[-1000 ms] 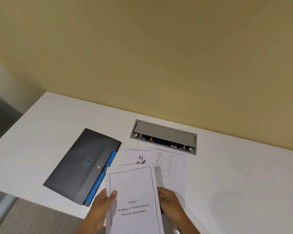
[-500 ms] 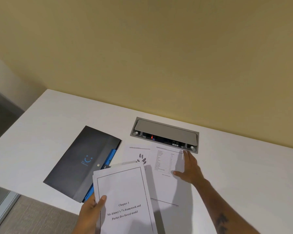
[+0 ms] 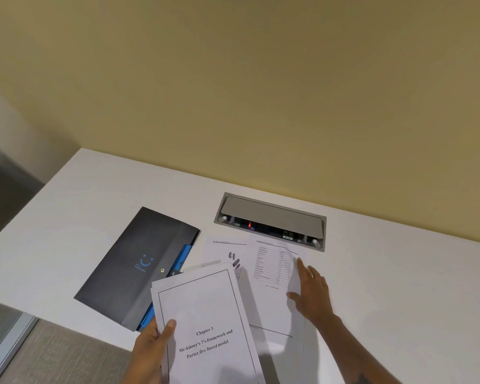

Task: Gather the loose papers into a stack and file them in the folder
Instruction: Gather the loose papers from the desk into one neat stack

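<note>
My left hand (image 3: 153, 347) grips a small stack of papers (image 3: 205, 322) by its left edge, raised above the table; its top sheet reads "Chapter 3". My right hand (image 3: 312, 293) lies flat, fingers spread, on the right edge of a loose sheet with a table (image 3: 273, 273) printed on it. Another loose sheet with a small dark picture (image 3: 227, 253) lies to its left, partly hidden by the held stack. The dark grey folder (image 3: 142, 261) with blue dividers lies shut at the left, its near corner under the stack.
The white table (image 3: 399, 286) stands against a yellow wall. A grey cable box (image 3: 270, 220) with a raised flap is set into the table just beyond the loose sheets. The table's front-left edge borders carpet floor (image 3: 58, 356).
My right hand let go of the stack, reached out to the sheet with the table, and has now slid a little nearer along its right edge. The stack shifted slightly left.
</note>
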Demonstrator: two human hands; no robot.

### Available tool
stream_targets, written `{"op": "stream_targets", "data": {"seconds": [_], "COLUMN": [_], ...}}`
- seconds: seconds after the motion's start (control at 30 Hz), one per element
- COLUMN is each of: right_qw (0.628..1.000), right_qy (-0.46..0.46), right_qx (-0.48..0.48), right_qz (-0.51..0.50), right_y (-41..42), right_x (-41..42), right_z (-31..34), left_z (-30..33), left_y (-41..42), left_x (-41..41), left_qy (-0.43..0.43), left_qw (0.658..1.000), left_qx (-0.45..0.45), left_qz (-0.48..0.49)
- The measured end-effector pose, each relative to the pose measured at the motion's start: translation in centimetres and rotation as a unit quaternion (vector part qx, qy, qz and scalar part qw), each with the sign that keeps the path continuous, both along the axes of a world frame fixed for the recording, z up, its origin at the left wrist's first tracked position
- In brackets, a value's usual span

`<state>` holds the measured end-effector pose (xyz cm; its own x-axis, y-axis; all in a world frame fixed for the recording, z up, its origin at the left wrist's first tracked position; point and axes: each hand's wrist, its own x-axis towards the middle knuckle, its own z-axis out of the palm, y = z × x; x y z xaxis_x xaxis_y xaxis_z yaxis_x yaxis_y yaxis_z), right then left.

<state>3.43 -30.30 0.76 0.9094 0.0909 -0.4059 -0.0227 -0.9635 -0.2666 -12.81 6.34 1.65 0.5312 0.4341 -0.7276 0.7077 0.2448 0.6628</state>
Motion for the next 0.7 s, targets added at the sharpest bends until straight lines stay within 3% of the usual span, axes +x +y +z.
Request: {"op": "stream_targets", "data": {"seconds": [0.33, 0.7], "right_qw": [0.993, 0.998], "right_qy": [-0.003, -0.026], "right_qx": [0.071, 0.021], "right_qz": [-0.094, -0.055], "right_y": [0.8, 1.9], "right_x": [-2.4, -3.1], "right_z": [0.9, 1.5], "left_z": [1.5, 1.6], "left_y": [-1.3, -1.1], "left_x": [0.6, -0.6], "left_qy": [-0.017, -0.025], "left_qw": [1.000, 0.999], "left_qx": [0.003, -0.007], "left_qz": [0.000, 0.028]}}
